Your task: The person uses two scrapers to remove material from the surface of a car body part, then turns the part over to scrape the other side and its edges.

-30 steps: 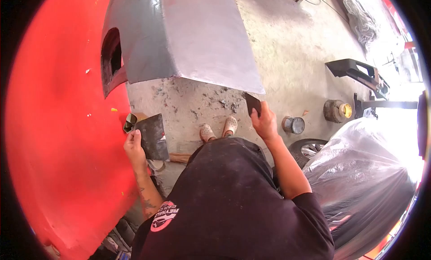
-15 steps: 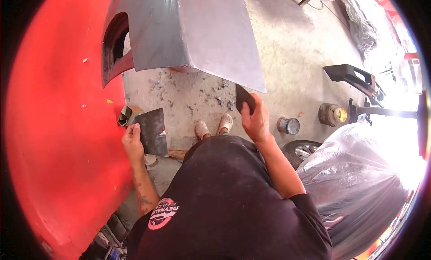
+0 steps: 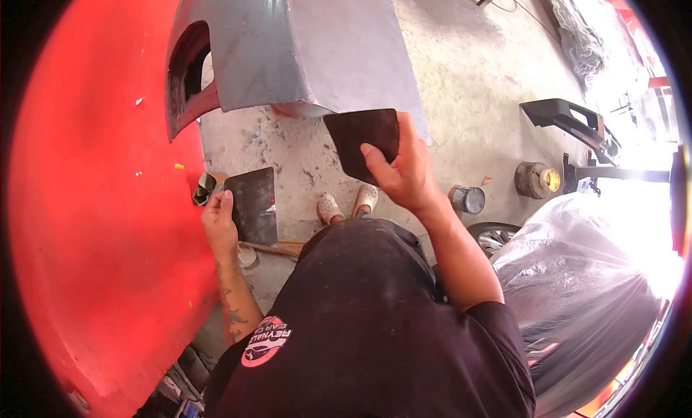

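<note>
Black sheet (image 3: 349, 133) is clamped in the right grip (image 3: 407, 173), thumb on top, by the gray panel's (image 3: 346, 50) near edge, can't tell if touching. Left grip's (image 3: 220, 220) pinching a dark plate (image 3: 254, 212), red panel (image 3: 108, 201) off to its left.

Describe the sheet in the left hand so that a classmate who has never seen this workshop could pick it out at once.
Start at the large red surface filling the picture's left side. Beside its right edge, the left hand holds a flat dark sheet. Unlike the other dark piece, in the right hand, it shows a small pale-and-red mark near its right edge.
</note>
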Action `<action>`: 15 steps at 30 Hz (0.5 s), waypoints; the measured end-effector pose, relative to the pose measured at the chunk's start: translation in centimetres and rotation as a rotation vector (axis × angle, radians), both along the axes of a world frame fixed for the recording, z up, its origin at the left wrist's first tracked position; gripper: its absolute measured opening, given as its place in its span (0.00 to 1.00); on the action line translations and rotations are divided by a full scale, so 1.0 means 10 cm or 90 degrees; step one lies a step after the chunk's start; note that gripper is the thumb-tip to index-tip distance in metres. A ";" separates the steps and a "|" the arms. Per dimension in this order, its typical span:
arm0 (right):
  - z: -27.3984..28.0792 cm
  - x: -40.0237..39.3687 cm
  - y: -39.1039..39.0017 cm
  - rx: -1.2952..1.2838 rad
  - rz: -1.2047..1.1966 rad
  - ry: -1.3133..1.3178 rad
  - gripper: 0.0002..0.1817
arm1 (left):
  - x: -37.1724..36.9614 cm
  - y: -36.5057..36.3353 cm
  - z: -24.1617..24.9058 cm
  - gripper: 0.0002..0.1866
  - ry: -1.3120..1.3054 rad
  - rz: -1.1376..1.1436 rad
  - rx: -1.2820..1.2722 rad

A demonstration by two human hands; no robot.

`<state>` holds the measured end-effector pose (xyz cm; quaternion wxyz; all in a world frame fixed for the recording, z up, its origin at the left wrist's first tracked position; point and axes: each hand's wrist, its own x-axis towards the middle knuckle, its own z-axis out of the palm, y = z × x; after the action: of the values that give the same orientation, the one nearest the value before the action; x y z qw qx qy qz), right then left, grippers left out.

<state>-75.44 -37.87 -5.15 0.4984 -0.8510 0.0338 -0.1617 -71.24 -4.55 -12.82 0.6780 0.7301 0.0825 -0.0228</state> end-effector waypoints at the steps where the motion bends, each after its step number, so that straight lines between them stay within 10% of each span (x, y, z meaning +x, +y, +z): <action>1: -0.02 0.00 -0.05 0.019 0.010 0.031 0.22 | 0.00 -0.01 0.03 0.10 -0.003 -0.004 -0.001; 7: -0.05 -0.11 -0.29 0.043 0.003 0.140 0.21 | -0.12 0.18 -0.06 0.11 0.022 0.048 0.007; 15: 0.36 0.29 0.12 0.066 0.015 -0.135 0.20 | -0.07 0.09 0.00 0.10 -0.012 0.011 -0.002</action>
<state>-72.51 -36.68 -1.56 0.5446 -0.8026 -0.0209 -0.2426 -71.95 -3.64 -12.87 0.6802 0.7282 0.0828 -0.0103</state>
